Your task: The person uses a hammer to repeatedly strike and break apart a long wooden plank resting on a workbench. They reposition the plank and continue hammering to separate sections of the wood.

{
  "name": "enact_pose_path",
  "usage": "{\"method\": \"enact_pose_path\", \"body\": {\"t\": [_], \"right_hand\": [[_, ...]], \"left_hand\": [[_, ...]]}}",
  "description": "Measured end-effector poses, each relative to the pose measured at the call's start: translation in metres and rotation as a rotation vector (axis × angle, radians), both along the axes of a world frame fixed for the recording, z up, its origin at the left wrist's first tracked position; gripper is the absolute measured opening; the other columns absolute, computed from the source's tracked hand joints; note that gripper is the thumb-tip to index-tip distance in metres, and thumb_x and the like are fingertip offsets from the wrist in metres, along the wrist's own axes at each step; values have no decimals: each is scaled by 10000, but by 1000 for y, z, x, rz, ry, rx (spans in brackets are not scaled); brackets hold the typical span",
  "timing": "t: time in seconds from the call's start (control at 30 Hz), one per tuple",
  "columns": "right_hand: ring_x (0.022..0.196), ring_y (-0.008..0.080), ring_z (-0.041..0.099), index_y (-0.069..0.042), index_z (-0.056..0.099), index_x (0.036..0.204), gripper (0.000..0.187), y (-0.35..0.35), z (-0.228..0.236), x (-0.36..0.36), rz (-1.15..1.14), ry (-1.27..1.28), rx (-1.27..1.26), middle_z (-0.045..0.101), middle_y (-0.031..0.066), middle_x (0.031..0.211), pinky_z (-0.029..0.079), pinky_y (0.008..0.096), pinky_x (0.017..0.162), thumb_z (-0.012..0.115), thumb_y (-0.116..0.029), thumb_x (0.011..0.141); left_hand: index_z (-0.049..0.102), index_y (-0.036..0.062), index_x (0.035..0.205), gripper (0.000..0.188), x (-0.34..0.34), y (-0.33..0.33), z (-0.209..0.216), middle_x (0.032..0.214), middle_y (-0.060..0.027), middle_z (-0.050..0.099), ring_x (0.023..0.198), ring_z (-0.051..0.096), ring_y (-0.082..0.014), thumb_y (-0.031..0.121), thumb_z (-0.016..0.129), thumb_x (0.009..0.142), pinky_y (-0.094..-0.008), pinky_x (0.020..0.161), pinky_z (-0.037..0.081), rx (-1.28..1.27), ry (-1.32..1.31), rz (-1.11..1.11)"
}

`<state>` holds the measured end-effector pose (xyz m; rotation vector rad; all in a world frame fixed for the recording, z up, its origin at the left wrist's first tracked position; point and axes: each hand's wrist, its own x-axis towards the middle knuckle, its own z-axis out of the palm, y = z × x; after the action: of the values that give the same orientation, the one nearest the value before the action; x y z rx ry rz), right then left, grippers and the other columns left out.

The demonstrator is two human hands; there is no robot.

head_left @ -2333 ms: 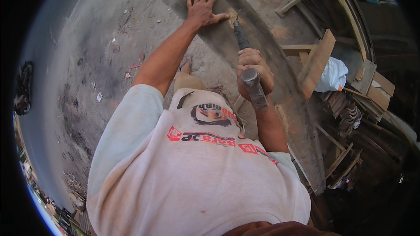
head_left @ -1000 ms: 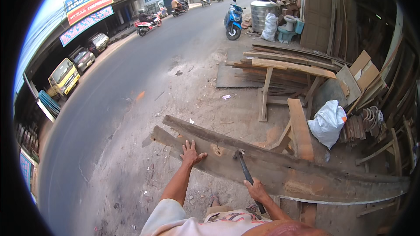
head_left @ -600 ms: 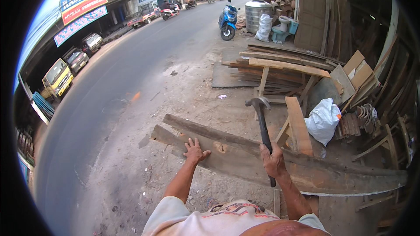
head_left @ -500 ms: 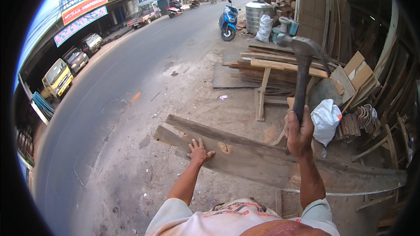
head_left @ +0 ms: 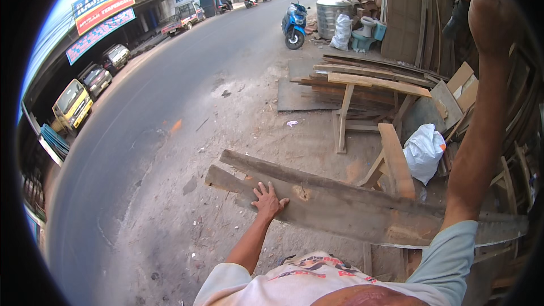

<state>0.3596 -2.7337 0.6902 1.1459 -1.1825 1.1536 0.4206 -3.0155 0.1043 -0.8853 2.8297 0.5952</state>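
Note:
A long, weathered wooden board [head_left: 345, 209] stretches across in front of me, split at its left end and resting on wooden supports. My left hand [head_left: 268, 200] lies with spread fingers on the board's left part, beside a pale knot. High at the upper right, my right hand [head_left: 488, 20] is raised and wrapped round the dark handle of a hammer [head_left: 457, 18]. The hammer's head does not show against the dark background and the rim of the picture.
A wooden trestle [head_left: 343, 110] and stacked planks [head_left: 362, 93] stand beyond the board. Nearer are a white sack [head_left: 424, 153] and an upright pale plank [head_left: 396, 161]. A blue motorbike [head_left: 294, 25] is parked by the road [head_left: 170, 79]. Debris dots the ground.
My right hand has swung up and to the right with the hammer, from above the board to the upper right edge. My left hand stays on the board.

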Motion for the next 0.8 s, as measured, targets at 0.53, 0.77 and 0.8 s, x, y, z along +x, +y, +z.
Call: {"method": "enact_pose_path", "body": {"t": [0.53, 0.77, 0.8], "right_hand": [[848, 524, 668, -7, 572, 1017, 392, 79, -562, 72, -332, -1524, 1034, 668, 313, 805, 518, 573, 713, 652, -387, 964], [828, 513, 662, -11, 596, 977, 394, 89, -581, 92, -226, -1583, 894, 659, 303, 813, 506, 552, 700, 643, -402, 972], [798, 504, 657, -9, 597, 969, 392, 90, -581, 86, -223, -1556, 879, 652, 297, 803, 504, 539, 686, 638, -399, 977]], "left_hand": [[219, 144, 1633, 1115, 7, -6, 0, 1693, -231, 82, 1537, 107, -503, 615, 779, 792, -802, 1065, 294, 42, -5, 62], [216, 146, 1632, 1117, 5, -6, 3, 1695, -221, 90, 1539, 121, -487, 603, 789, 790, -790, 1078, 298, 32, -5, 72], [216, 148, 1632, 1116, 3, -5, 4, 1695, -219, 91, 1540, 123, -485, 602, 790, 789, -788, 1082, 297, 34, 6, 69]]}}
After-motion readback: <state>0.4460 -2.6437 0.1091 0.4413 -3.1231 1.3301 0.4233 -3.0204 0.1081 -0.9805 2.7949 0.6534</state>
